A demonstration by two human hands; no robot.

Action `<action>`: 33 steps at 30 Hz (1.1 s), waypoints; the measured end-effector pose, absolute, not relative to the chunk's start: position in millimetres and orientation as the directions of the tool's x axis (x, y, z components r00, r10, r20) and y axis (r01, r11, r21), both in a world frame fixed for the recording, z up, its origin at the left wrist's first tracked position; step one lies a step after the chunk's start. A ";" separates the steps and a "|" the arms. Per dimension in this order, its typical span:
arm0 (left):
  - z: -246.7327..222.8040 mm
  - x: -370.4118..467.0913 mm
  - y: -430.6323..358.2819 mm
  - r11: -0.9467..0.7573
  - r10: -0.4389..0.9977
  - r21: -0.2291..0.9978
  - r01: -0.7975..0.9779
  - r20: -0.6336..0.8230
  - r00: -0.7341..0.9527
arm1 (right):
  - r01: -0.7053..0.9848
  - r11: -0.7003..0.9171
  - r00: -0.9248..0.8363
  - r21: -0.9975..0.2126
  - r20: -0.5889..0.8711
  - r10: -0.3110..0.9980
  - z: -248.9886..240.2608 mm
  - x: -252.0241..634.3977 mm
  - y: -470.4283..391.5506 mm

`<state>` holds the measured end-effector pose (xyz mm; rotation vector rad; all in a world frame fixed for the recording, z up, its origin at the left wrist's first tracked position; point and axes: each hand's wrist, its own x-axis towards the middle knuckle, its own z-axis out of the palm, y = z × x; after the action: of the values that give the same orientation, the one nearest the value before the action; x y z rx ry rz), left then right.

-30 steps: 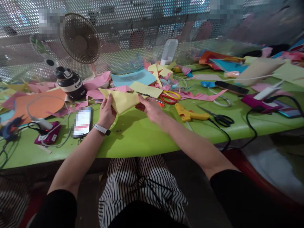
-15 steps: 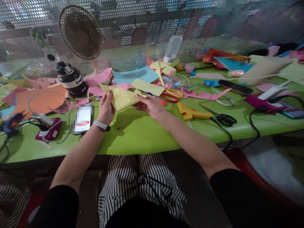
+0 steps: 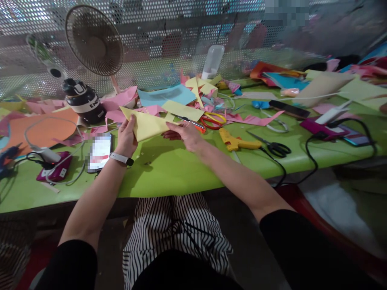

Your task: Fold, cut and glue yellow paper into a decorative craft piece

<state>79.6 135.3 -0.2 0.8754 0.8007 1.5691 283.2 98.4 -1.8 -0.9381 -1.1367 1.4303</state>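
A folded sheet of yellow paper [image 3: 148, 128] is held up over the green table between my two hands. My left hand [image 3: 127, 135] grips its left side, thumb on the front face and the fingers behind. At the paper's right corner, my right hand [image 3: 183, 133] pinches the edge between thumb and fingers. Just behind the right hand lie a craft knife [image 3: 191, 122] and scissors with red and yellow handles [image 3: 213, 120]. To the right of that hand rests a yellow glue gun [image 3: 237, 141], with black scissors [image 3: 272, 147] beside it.
A phone [image 3: 100, 152] and a purple power strip [image 3: 56, 167] lie left of my hands. Behind stand a black bottle [image 3: 84, 102] and a fan [image 3: 95, 42]. Pink scraps and blue paper [image 3: 166, 96] cover the back. Another purple power strip [image 3: 322, 129] with cables sits right.
The view has turned slightly right, so the scene sits further left. Both hands keep hold of the yellow paper, with little visible change in its shape.
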 end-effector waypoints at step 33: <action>-12.5 123.2 94.4 0.161 0.983 0.798 -0.581 -0.079 0.164 | -0.390 0.144 -0.016 -0.909 0.163 0.986 -16.7 256.2 84.0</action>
<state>123.2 94.4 -12.5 0.7113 0.7053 1.2598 256.2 84.0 -16.7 -0.7789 -1.0158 1.2903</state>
